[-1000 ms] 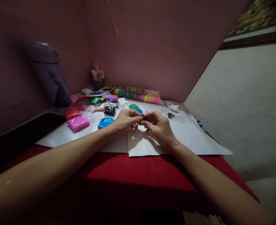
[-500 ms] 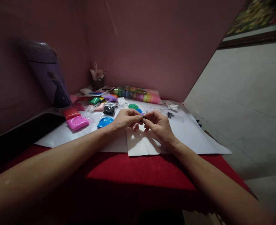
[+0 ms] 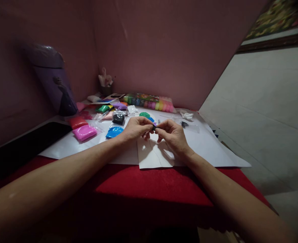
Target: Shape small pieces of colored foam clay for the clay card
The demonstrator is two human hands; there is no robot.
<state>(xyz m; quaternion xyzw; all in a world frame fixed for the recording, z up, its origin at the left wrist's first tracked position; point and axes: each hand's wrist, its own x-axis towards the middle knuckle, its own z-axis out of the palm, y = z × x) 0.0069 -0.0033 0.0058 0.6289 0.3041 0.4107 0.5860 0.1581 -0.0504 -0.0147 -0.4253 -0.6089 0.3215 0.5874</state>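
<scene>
Between the fingertips of both hands sits a small black lump of modelling clay [image 3: 154,127]. My left hand [image 3: 138,128] pinches it from one side, and my right hand [image 3: 172,135] pinches it from the other, thumbs and forefingers nearly meeting. Below them lies a white card [image 3: 154,158] with a thin line drawn on it, partly in the hands' shadow. Just beyond the fingers show a textured green piece [image 3: 144,114] and a blue piece [image 3: 151,119], the latter partly hidden. A little purple peeks out behind my fingertips.
Bags of pink [image 3: 85,133], red [image 3: 78,122], blue [image 3: 114,132] and black clay [image 3: 118,117] lie left. A multicoloured pack [image 3: 149,103] rests along the wall. Small black pieces [image 3: 184,124] and crumpled tissue [image 3: 186,114] are right. A purple bin [image 3: 54,81] stands far left.
The fingers have shifted slightly around the black clay, showing a bit more of it. The whole view has moved a little; the things on the table stay in place.
</scene>
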